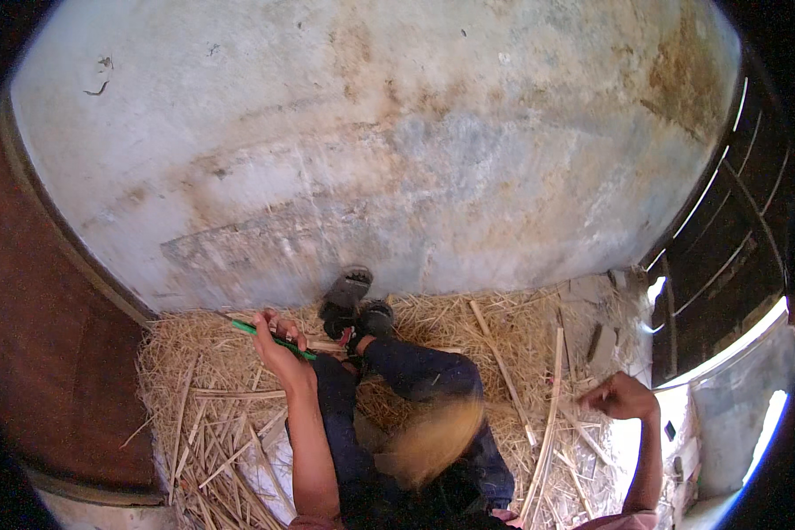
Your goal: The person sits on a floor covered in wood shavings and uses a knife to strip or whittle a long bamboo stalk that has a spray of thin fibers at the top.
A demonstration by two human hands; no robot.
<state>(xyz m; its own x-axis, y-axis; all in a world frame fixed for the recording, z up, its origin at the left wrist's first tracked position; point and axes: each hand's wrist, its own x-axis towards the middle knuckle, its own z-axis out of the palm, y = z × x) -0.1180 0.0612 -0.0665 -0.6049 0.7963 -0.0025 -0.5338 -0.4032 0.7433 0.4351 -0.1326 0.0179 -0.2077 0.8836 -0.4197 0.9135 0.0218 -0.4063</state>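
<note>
My left hand [280,343] is closed around a slim green tool [246,327] at the left of my legs. A thin dark end sticks out past its green part; the exact kind is unclear. Far out to the right, my right hand [625,396] hangs over the straw with bent fingers drawn together. Anything in that grip is too small to make out. Over my lap, a tan fibrous clump [437,442] is smeared by motion, touched by neither hand. Beneath it are my dark trousers [424,367], legs bent.
Straw-like shavings [415,314] cover the floor. Long pale split strips [552,411] lie at the right, and more strips [225,477] pile at the left. A stained wall [397,159] rises ahead, close to my dark shoes [344,300]. A brown panel [62,353] borders the left.
</note>
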